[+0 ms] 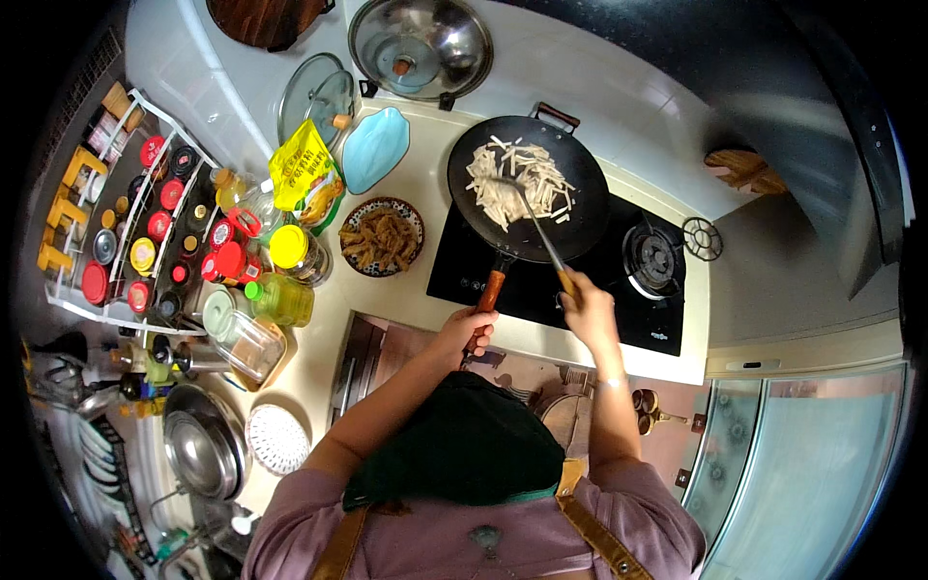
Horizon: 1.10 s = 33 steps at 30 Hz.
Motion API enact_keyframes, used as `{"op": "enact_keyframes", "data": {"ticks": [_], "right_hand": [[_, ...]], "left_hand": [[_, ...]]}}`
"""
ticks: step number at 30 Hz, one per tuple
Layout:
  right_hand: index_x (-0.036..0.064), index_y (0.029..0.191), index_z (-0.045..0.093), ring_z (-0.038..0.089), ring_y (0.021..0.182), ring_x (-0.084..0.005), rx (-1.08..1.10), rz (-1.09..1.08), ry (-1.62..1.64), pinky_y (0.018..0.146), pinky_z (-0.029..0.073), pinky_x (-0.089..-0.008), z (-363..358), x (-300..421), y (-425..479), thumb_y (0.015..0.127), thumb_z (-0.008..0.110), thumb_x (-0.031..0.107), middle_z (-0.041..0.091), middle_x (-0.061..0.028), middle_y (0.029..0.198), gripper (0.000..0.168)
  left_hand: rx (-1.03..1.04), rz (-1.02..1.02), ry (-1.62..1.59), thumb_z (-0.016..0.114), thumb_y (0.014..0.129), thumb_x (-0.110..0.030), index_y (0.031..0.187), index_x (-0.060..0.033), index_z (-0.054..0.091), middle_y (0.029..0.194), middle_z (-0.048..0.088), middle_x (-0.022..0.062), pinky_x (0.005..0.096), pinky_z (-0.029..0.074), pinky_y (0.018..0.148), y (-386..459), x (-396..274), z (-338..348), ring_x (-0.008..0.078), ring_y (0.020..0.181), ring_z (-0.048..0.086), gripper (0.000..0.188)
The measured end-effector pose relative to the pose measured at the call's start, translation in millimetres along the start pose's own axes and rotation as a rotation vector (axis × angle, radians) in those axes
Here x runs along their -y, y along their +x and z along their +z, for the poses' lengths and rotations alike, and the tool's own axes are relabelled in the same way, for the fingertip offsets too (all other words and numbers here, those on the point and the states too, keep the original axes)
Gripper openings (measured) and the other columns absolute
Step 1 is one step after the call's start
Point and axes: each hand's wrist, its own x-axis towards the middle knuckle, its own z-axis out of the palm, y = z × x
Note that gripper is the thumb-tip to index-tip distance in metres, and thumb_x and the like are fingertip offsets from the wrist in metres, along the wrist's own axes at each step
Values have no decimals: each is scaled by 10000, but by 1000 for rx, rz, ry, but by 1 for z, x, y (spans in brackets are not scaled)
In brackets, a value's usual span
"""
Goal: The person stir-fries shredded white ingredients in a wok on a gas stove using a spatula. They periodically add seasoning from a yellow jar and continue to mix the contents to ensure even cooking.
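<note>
My left hand (470, 332) grips the reddish wooden handle (491, 291) of a black wok (582, 217), which sits over the left side of a black glass gas hob (464, 262). In my right hand (591, 312) is a metal spatula (540, 228) with a wooden grip. Its blade reaches into the pale food strips (533, 170) heaped in the wok, and the strips partly hide its tip. The burner under the wok is hidden. Left of the wok, a patterned plate (346, 253) holds browned, fried-looking pieces (383, 239).
A blue leaf-shaped dish (375, 151), a yellow seasoning pouch (308, 176) and a yellow-lidded jar (301, 254) stand at the left. Behind them is a white rack (156, 109) of jars. The right burner (654, 257) is uncovered. A steel lid (457, 43) leans against the wall.
</note>
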Motion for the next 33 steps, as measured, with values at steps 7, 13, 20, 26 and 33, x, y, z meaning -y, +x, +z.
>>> {"op": "enact_keyframes", "data": {"ticks": [7, 13, 20, 26, 33], "right_hand": [[27, 1190, 612, 702, 919, -298, 207, 120, 51, 761, 544, -337, -112, 22, -66, 779, 653, -54, 663, -264, 984, 422], [17, 1144, 622, 687, 771, -356, 5, 7, 96, 694, 529, -348, -13, 7, 15, 785, 665, -11, 656, -253, 833, 364], [9, 1169, 597, 680, 835, -380, -181, 69, 163, 704, 541, -384, 37, -3, 54, 810, 664, 12, 649, -281, 865, 366], [45, 1191, 601, 641, 920, -408, 34, 69, 135, 733, 535, -376, 27, -8, 11, 757, 676, -28, 634, -282, 914, 446], [45, 1216, 617, 698, 741, -207, 154, 119, 115, 688, 530, -292, -98, 26, -64, 755, 674, -60, 698, -197, 967, 476]], "left_hand": [[18, -22, -11, 656, 888, -199, 983, -106, 546, 713, 514, -33, 212, 337, 428, 4, 3, -3, 56, 530, 450, 172], [3, -10, -2, 654, 886, -192, 996, -102, 537, 712, 514, -32, 210, 336, 426, 3, 0, -1, 56, 530, 450, 185], [-4, -31, 15, 650, 887, -191, 1016, -95, 531, 715, 514, -29, 212, 336, 431, 2, -1, 2, 57, 527, 441, 199], [-5, -34, 8, 650, 889, -194, 988, -109, 536, 711, 505, -36, 215, 331, 432, 3, 0, 0, 57, 531, 438, 174], [14, -43, -12, 650, 892, -199, 968, -126, 532, 709, 500, -39, 215, 321, 429, 5, 2, -4, 56, 532, 431, 158]]}}
